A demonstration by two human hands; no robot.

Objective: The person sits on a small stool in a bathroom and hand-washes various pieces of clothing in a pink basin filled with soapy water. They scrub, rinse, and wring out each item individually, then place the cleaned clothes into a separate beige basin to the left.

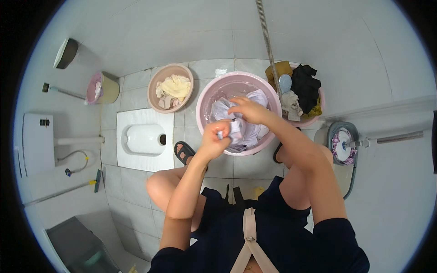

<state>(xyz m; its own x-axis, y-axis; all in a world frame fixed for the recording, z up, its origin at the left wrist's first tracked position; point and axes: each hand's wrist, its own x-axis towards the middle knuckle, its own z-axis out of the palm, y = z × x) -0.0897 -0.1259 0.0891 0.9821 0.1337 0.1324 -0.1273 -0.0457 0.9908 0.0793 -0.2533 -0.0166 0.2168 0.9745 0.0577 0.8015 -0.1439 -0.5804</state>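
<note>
Laundry, white and bunched into folds, lies in a round pink washing basin [236, 75] that holds some water, on the tiled floor [259, 175] between the person's feet. The left hand [216, 139] is a closed fist at the near left side of the basin, its fingers wrapped tight around a gathered piece of white cloth [235, 129]. The right hand [251, 110] reaches over from the other side, fingers bent and touching the white fabric; whether they grip it, I cannot tell.

Up and left of the pink basin stands a smaller peach basin [152, 93] with pale yellow clothes [175, 86] inside, and near it a white squat toilet [124, 125] set into the floor. On the other side, just beside the pink basin, is another pink tub [322, 96] heaped with clothes — black [304, 84], mustard and off-white — and a grey corrugated hose [265, 32] runs down toward it. Farther right, a mop [342, 144] stands with its round head in a grey bucket [333, 128]. Black sandals [184, 150] are on the person's feet.
</note>
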